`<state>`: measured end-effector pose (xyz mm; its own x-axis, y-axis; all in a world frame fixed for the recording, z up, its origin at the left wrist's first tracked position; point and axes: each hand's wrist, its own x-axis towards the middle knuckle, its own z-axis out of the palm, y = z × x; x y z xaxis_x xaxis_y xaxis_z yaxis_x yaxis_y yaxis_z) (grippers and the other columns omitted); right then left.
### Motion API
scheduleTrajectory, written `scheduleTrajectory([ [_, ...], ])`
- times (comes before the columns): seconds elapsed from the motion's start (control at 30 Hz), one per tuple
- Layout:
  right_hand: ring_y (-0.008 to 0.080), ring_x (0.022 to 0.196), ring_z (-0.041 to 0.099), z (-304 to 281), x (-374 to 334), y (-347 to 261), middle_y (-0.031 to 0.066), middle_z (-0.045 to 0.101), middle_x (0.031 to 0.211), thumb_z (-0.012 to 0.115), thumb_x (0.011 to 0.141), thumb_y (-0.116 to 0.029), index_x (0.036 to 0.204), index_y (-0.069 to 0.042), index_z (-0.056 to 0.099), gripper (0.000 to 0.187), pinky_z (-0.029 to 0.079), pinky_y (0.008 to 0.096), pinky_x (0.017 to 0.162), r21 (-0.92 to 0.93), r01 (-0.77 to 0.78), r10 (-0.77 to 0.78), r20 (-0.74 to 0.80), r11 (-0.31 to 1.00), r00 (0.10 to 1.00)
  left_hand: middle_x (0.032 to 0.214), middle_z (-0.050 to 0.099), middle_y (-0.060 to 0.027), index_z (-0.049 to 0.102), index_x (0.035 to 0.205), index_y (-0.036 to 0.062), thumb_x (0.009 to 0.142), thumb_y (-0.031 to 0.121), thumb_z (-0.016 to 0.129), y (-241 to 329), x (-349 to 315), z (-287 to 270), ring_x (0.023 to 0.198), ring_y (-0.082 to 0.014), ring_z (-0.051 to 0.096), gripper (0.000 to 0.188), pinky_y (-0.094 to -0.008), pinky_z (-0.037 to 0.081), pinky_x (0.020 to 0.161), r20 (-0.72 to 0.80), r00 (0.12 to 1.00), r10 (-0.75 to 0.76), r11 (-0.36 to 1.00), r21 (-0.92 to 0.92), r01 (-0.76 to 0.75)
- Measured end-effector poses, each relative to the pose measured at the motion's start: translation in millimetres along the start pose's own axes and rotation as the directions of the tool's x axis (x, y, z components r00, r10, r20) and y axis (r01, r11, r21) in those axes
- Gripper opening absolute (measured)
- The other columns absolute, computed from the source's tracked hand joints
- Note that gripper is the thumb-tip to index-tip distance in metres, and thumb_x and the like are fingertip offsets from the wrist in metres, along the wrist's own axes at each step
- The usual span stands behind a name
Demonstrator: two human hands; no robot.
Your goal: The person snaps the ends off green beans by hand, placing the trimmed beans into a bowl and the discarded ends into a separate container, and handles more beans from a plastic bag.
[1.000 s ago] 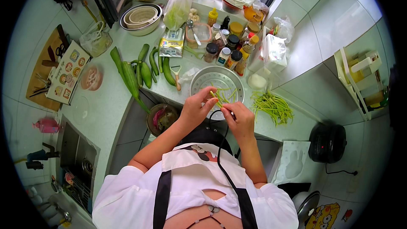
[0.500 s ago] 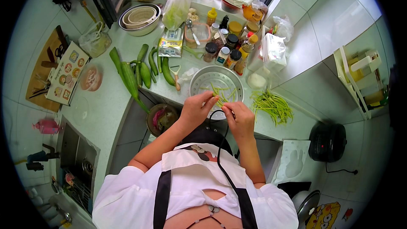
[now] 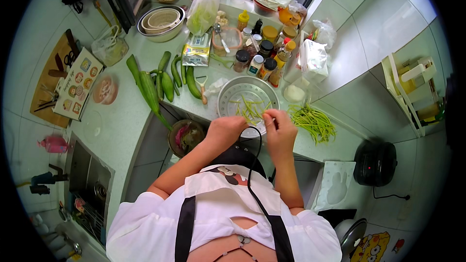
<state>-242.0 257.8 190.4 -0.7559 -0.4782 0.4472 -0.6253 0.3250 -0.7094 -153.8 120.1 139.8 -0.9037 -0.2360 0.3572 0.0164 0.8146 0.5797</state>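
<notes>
A round metal basin [image 3: 227, 89] with holes stands at the counter's front, holding several short pieces of thin green stem [image 3: 251, 107]. My left hand [image 3: 226, 132] is closed over the basin's near left rim; its fingertips point down and whatever they hold is hidden. On the near right side my right hand [image 3: 281, 133] is closed, thumb and forefinger pinched on a thin green stem above the basin. The two hands are a little apart. Right of the basin lies a loose pile of long green stems [image 3: 313, 123].
Left of the basin lie a peeler [image 3: 203, 94], cucumbers [image 3: 192, 83] and a long green gourd [image 3: 148, 90]. Seasoning jars [image 3: 266, 48] crowd behind it. A waste bin [image 3: 186, 136] is below the counter edge; a black cooker [image 3: 374, 162] stands at right. A black cord [image 3: 251, 174] hangs before me.
My hands have drawn apart; the left turned down toward the basin's near rim, the right shifted slightly right and up. The stem bunch between them is gone, with more pieces showing in the basin.
</notes>
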Motion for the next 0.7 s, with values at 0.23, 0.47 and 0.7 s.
scheduleTrajectory([
  [0.23, 0.0039, 0.047, 0.04, -16, 7, 25, 0.0004, 0.056, 0.077, 0.053, 0.093, -0.014, 0.098, -0.005, 0.054, 0.01, 0.031, 0.0174, 0.042, 0.829, -0.328, 0.316, 0.195, 0.453, 0.929, 0.076, 0.062, -0.0102, 0.062, 0.079, 0.0094, 0.08, 0.026, 0.06, -80, -59, 1, 0.071, -0.0313, 0.061, 0.017, -0.0418, 0.048, 0.06, 0.016, 0.947, -0.321, 0.921, 0.236, 0.309],
  [0.47, 0.0041, 0.046, 0.039, -18, 8, 19, 0.0028, 0.056, 0.082, 0.05, 0.094, -0.019, 0.098, -0.007, 0.051, 0.012, 0.03, 0.0174, 0.04, 0.909, -0.366, 0.321, 0.292, 0.201, 0.901, 0.079, 0.064, -0.0136, 0.063, 0.081, 0.008, 0.08, 0.026, 0.061, -163, -129, 13, 0.075, -0.0333, 0.063, 0.018, -0.0443, 0.049, 0.065, 0.066, 0.744, -0.665, 0.681, 0.463, 0.567],
  [0.7, 0.0053, 0.046, 0.04, -23, 6, 21, 0.0032, 0.057, 0.074, 0.052, 0.093, -0.02, 0.095, -0.008, 0.051, 0.012, 0.03, 0.0181, 0.039, 0.926, -0.377, 0.384, 0.338, 0.028, 0.859, 0.083, 0.065, -0.0157, 0.062, 0.084, 0.0059, 0.081, 0.025, 0.062, -181, -143, 15, 0.08, -0.0348, 0.064, 0.02, -0.0446, 0.05, 0.068, 0.106, 0.658, -0.745, 0.593, 0.556, 0.582],
])
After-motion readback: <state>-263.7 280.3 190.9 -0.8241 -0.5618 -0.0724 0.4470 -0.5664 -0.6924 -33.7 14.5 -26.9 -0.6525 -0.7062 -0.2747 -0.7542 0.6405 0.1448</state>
